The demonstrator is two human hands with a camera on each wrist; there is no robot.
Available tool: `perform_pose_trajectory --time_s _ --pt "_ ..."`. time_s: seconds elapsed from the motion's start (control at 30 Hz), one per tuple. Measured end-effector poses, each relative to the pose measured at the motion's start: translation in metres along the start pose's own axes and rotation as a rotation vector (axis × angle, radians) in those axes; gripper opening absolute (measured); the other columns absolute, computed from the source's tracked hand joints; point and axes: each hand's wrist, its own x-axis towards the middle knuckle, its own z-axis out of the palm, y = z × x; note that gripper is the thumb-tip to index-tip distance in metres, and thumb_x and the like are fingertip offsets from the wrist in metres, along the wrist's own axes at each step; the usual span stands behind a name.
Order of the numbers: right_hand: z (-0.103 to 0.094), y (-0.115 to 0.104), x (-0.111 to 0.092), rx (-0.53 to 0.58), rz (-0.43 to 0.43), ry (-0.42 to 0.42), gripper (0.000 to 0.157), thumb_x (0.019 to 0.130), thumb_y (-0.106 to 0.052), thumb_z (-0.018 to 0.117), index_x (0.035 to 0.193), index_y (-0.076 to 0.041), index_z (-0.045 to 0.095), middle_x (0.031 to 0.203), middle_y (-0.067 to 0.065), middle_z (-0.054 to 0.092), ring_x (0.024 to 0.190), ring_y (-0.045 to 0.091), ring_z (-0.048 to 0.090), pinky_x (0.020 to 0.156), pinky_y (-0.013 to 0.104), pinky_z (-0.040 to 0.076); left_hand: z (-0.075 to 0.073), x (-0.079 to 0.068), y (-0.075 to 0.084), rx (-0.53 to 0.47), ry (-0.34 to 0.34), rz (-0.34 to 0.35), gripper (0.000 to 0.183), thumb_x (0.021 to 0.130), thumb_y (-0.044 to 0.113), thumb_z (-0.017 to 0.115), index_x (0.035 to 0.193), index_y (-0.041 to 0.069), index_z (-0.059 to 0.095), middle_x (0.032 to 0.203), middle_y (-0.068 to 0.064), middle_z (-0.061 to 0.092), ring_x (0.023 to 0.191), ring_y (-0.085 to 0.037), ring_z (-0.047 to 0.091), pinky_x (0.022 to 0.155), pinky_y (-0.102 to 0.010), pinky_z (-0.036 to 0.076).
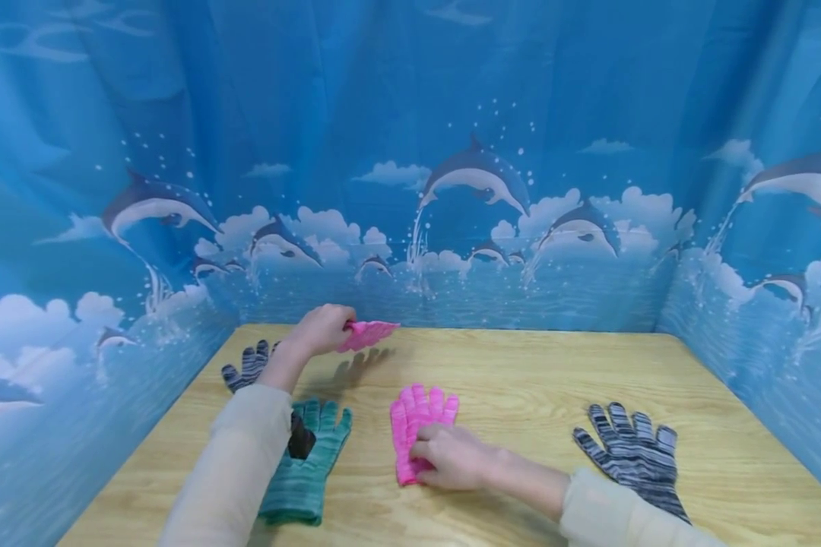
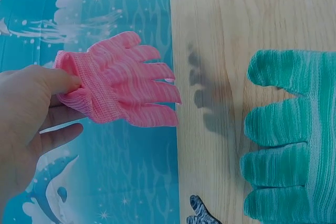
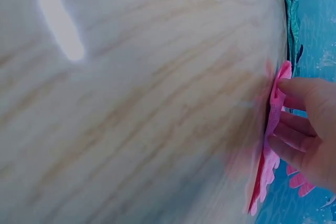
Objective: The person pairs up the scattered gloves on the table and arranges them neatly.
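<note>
My left hand (image 1: 321, 328) holds a pink knitted glove (image 2: 128, 80) up near the table's far edge. In the left wrist view, the thumb and fingers pinch its cuff, and the glove's fingers point away from the hand. A second pink glove (image 1: 420, 414) lies palm-down or palm-up, I cannot tell which, at the middle of the table. My right hand (image 1: 454, 456) is at its cuff end. In the right wrist view, the thumb grips the cuff edge while curled fingers rest against the knit (image 3: 273, 114).
A green glove (image 1: 315, 463) with a dark patch lies left of centre, partly under the left forearm. One black-and-white striped glove (image 1: 248, 368) is at the far left, another (image 1: 632, 456) at the right. A dolphin-print curtain (image 1: 451, 289) surrounds the wooden table (image 1: 520, 372).
</note>
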Motion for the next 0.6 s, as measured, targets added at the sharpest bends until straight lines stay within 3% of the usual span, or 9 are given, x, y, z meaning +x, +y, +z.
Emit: perform_pose_trajectory --time_s 0.2,0.4,0.6 --pt "0.000 -0.001 -0.002 0.042 -0.058 0.010 0.018 0.079 -0.026 0.070 0.094 -0.015 0.070 0.082 -0.009 0.054 0.071 -0.002 0.045 0.061 0.007 0.034 0.002 -0.002 0.008 -0.007 -0.009 0.007 0.008 0.089 0.006 0.057 0.093 0.005 0.064 0.083 -0.005 0.060 0.068 -0.014 0.053 0.060 -0.028 0.045" --pt "-0.002 0.001 -0.007 0.024 -0.127 0.010 0.022 0.079 -0.026 0.071 0.098 -0.016 0.071 0.084 -0.008 0.054 0.073 -0.001 0.045 0.063 0.006 0.033 0.004 -0.001 0.012 0.002 0.009 0.081 0.007 0.089 0.004 0.056 0.090 0.005 0.063 0.082 -0.004 0.060 0.066 -0.014 0.051 0.059 -0.027 0.043" --pt "-0.001 0.001 -0.011 -0.014 -0.173 0.037 0.021 0.079 -0.027 0.071 0.097 -0.016 0.071 0.082 -0.009 0.054 0.073 -0.001 0.046 0.064 0.006 0.035 0.006 -0.001 0.017 0.016 0.022 0.110 0.007 0.089 0.004 0.055 0.087 0.007 0.062 0.079 -0.003 0.059 0.064 -0.014 0.048 0.057 -0.027 0.040"
